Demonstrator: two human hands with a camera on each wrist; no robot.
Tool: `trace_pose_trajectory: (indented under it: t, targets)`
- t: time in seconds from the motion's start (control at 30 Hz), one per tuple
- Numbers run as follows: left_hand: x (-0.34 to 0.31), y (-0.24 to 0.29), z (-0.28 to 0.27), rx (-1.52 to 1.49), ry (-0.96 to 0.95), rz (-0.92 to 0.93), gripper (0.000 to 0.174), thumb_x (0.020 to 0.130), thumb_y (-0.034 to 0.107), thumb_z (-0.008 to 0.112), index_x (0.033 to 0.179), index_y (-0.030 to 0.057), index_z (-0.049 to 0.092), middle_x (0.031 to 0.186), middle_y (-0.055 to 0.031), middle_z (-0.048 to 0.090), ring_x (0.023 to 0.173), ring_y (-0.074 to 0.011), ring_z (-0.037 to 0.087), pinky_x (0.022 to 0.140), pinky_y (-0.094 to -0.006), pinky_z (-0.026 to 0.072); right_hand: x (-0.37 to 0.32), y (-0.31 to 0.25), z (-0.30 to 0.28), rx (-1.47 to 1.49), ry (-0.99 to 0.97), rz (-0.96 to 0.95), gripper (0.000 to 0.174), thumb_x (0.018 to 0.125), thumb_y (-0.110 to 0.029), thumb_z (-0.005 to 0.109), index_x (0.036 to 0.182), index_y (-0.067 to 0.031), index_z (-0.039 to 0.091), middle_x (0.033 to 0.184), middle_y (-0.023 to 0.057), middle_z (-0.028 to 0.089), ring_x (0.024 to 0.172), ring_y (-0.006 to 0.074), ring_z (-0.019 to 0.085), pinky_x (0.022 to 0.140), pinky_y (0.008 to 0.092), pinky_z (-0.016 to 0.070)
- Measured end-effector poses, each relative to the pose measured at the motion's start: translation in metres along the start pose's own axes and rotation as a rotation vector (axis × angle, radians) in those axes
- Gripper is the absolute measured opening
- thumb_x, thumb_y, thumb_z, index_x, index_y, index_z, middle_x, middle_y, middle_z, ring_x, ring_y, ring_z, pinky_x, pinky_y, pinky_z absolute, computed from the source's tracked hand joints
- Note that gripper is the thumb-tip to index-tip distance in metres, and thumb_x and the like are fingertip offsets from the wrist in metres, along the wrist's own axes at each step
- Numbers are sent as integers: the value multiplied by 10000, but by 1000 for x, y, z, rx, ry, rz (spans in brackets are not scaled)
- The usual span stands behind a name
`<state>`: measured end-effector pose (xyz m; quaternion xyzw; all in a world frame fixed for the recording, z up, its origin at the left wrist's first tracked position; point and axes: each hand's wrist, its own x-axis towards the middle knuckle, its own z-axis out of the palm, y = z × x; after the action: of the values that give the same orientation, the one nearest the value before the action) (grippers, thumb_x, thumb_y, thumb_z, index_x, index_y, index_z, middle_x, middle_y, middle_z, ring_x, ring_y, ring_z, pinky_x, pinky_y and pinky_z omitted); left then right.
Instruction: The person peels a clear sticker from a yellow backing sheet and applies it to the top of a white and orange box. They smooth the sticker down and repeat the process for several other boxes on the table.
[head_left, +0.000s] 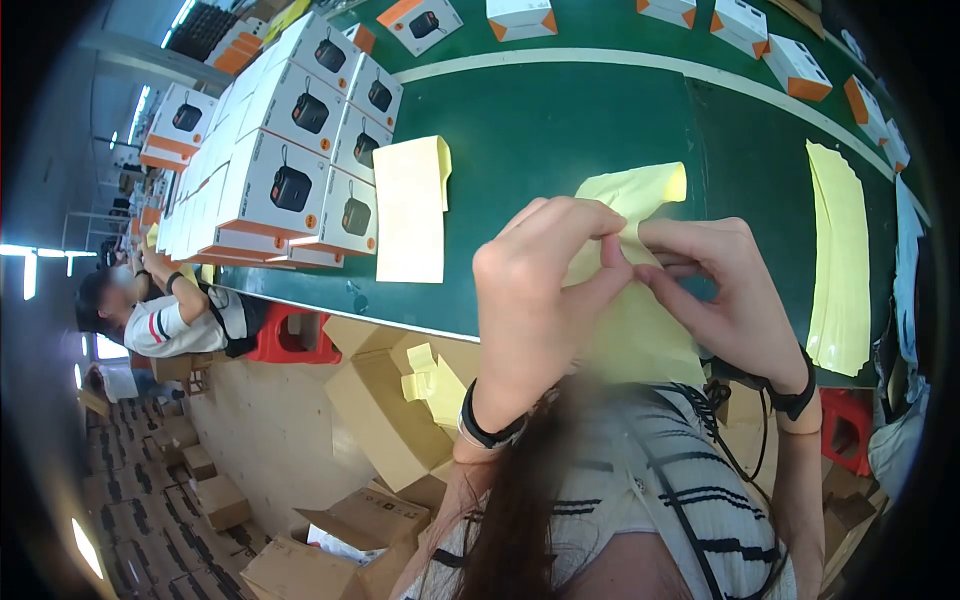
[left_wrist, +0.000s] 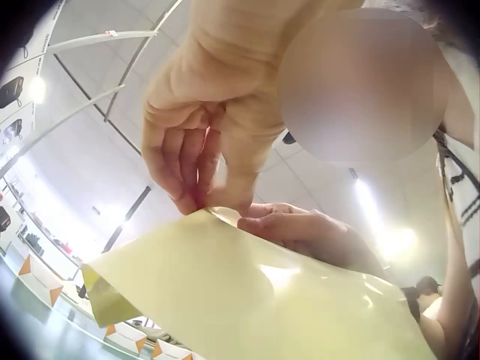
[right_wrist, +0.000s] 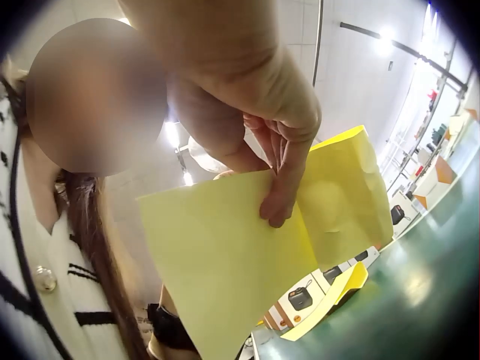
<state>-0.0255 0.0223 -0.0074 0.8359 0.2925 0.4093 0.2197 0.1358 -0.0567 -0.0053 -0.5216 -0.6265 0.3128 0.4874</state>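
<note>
A glossy pale-yellow sheet (head_left: 645,340) hangs between my two hands, above the near edge of the green table. My left hand (head_left: 535,290) pinches its upper edge between thumb and fingertips. Close beside it, my right hand (head_left: 735,285) pinches the same edge with thumb and index finger. The left wrist view shows the sheet (left_wrist: 187,289) spread below the fingertips, with one corner curling under. In the right wrist view the sheet (right_wrist: 217,247) bends along a fold near the right fingers (right_wrist: 279,206). A folded yellow sheet (head_left: 410,220) lies on the table to the left.
White-and-orange product boxes (head_left: 290,185) are stacked at the table's left. More boxes (head_left: 735,25) line the far side. A yellow pile (head_left: 838,265) lies at right. Below the table stands an open carton (head_left: 375,405) holding yellow scraps (head_left: 435,385). Another person (head_left: 170,320) sits at far left.
</note>
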Motion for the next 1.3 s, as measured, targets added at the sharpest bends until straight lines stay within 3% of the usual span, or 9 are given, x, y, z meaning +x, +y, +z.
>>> trace_pose_trajectory:
  t: [0.33, 0.5, 0.57, 0.6, 0.67, 0.93, 1.13, 1.17, 1.3]
  targets:
    - [0, 5, 1, -19, -3, -11, 221, 636, -46, 736, 843, 3, 680, 811, -84, 701, 744, -201, 687, 692, -268, 528, -1, -4, -5, -161, -49, 10, 186, 866, 61, 630, 1048, 92, 609, 817, 190, 658, 724, 238, 707, 726, 298, 594]
    - [0, -3, 2, -113, -13, -59, 244, 652, -44, 738, 889, 1, 706, 843, -88, 716, 753, -185, 689, 703, -269, 530, -6, 1, -4, 31, 65, 60, 203, 864, 77, 640, 1065, 87, 613, 821, 153, 672, 771, 137, 704, 709, 259, 584]
    - [-1, -6, 2, -198, -60, -76, 263, 680, -38, 763, 932, 8, 702, 910, -114, 720, 792, -265, 693, 695, -322, 551, -8, 3, -4, 43, 85, 43, 211, 865, 78, 643, 1073, 86, 613, 826, 144, 675, 783, 118, 697, 705, 252, 582]
    - [0, -3, 2, -200, -61, -74, 263, 680, -38, 763, 932, 8, 702, 910, -114, 720, 792, -265, 693, 695, -322, 551, -8, 4, -4, 55, 103, 26, 219, 865, 80, 646, 1081, 85, 613, 832, 134, 677, 795, 100, 691, 701, 245, 580]
    - [2, 4, 5, -178, -7, -51, 252, 688, -44, 759, 935, -18, 717, 873, -101, 727, 782, -179, 693, 738, -274, 535, -9, 3, -5, 28, 115, 17, 222, 868, 80, 643, 1088, 83, 612, 837, 134, 678, 792, 105, 691, 699, 246, 579]
    - [-4, 6, 24, -97, 146, 28, 208, 734, -56, 773, 931, -14, 720, 898, -101, 738, 809, -197, 702, 751, -283, 538, -7, 3, -6, -37, 137, 20, 229, 873, 85, 631, 1100, 79, 610, 837, 134, 674, 771, 125, 693, 670, 254, 565]
    - [3, 0, 22, -138, 184, 9, 183, 748, -65, 748, 920, -12, 717, 898, -94, 734, 772, -188, 689, 710, -275, 528, -5, 10, -11, 94, 120, 101, 218, 868, 79, 634, 1086, 67, 632, 736, 102, 608, 685, 72, 573, 638, 241, 522]
    - [4, 0, 20, -165, 189, -40, 175, 745, -67, 743, 909, -13, 710, 913, -98, 730, 759, -198, 687, 687, -274, 524, -6, 19, -15, 79, 77, 108, 305, 867, 79, 624, 1170, 37, 619, 718, 81, 590, 683, 59, 554, 640, 231, 509]
    - [4, 0, 18, -334, 291, -165, 164, 780, -84, 704, 934, -29, 701, 931, -106, 729, 758, -148, 666, 712, -258, 521, 0, 3, -24, 185, 164, 209, 424, 867, 92, 599, 1278, -9, 578, 722, 76, 577, 671, 69, 561, 655, 229, 506]
